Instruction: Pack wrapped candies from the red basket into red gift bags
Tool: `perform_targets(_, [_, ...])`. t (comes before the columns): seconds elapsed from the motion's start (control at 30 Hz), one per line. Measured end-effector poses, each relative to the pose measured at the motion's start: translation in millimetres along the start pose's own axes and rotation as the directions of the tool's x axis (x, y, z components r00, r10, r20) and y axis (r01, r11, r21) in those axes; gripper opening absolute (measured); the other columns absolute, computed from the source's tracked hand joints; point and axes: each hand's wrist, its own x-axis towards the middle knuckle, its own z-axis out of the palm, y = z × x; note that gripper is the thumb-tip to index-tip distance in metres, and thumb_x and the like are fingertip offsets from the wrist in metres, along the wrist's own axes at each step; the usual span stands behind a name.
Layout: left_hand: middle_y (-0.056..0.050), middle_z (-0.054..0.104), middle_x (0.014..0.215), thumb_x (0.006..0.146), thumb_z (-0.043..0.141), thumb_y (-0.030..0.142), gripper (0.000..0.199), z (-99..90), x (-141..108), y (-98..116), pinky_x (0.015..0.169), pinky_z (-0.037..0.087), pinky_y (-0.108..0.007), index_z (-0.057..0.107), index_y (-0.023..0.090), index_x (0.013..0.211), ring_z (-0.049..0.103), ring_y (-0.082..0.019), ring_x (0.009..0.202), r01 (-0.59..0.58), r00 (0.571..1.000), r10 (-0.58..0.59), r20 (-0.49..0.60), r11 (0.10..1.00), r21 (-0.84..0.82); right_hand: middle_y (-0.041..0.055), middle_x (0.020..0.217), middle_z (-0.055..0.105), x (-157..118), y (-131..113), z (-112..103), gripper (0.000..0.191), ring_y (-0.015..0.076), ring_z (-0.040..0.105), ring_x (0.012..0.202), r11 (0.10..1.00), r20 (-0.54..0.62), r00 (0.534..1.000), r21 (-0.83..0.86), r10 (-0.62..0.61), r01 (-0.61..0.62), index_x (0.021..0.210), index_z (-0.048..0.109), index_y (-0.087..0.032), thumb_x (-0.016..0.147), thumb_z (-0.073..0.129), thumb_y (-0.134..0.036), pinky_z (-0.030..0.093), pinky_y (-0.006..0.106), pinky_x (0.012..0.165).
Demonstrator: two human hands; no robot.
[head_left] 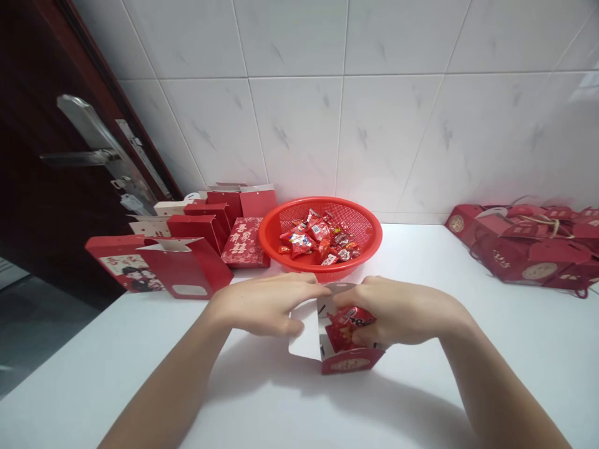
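Red gift box (352,360) stands open-topped on the white counter (262,399), close in front of me, just this side of the red basket (358,234). My left hand (266,304) curls its fingers (292,325) over the box's pale side flap (305,337) and pinches it. My right hand (397,312) comes over the opening, fingers closed around a red wrapped candy (352,317) held at the mouth of the box. The basket holds a heap of wrapped sweets (321,240). Open red boxes (187,249) stand in a cluster at the left near the dark door (42,206); more red boxes (528,246) are piled at the far right against the tiled wall (374,112).
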Motion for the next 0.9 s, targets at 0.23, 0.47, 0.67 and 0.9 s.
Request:
perform_targets(0.23, [-0.006,0.059,0.137,0.08,0.056,0.017,0.06,1.0,-9.7,15.0,0.086,0.052,-0.031,0.055,0.029,0.138,0.058,-0.029,0.123,0.036,0.999,-0.036,-0.002,0.999,-0.026,0.0024,0.083,0.065,-2.5,2.5,0.3,0.028,0.0121,0.051,0.061,0.997,-0.036,0.997,-0.039,0.061,-0.062,0.108,0.062,-0.018,0.08,0.06,-0.013,0.033,0.023,0.049])
perform_targets(0.47, [-0.006,0.06,0.135,0.083,0.056,0.02,0.057,3.4,-13.3,15.0,0.092,0.053,-0.033,0.053,0.03,0.139,0.059,-0.028,0.122,-0.019,0.999,0.018,-0.05,1.0,-0.007,0.0013,0.085,0.064,-3.4,-2.2,1.3,0.031,0.0114,0.051,0.061,0.999,-0.015,0.999,0.003,0.033,-0.033,0.111,0.057,-0.019,0.081,0.066,-0.021,0.032,0.023,0.047])
perform_targets(0.67, [-0.007,0.058,0.139,0.082,0.055,0.021,0.064,3.8,-13.3,13.3,0.099,0.05,-0.036,0.047,0.029,0.145,0.054,-0.029,0.13,0.07,0.997,-0.07,-0.04,0.998,-0.001,0.0033,0.099,0.065,1.2,4.0,7.2,0.033,0.0125,0.055,0.069,0.999,-0.075,0.996,-0.021,0.048,-0.05,0.106,0.059,-0.02,0.075,0.063,-0.009,0.032,0.022,0.048])
perform_targets(0.9, [-0.006,0.056,0.138,0.082,0.055,0.018,0.064,1.2,-14.0,17.4,0.096,0.05,-0.033,0.048,0.031,0.144,0.055,-0.028,0.126,0.075,0.997,-0.075,-0.027,0.997,-0.014,0.0008,0.079,0.062,-0.8,1.0,11.7,0.022,0.0105,0.044,0.059,0.977,-0.081,0.995,-0.209,-0.061,0.042,0.08,0.057,-0.017,0.076,0.047,0.001,0.028,0.025,0.051])
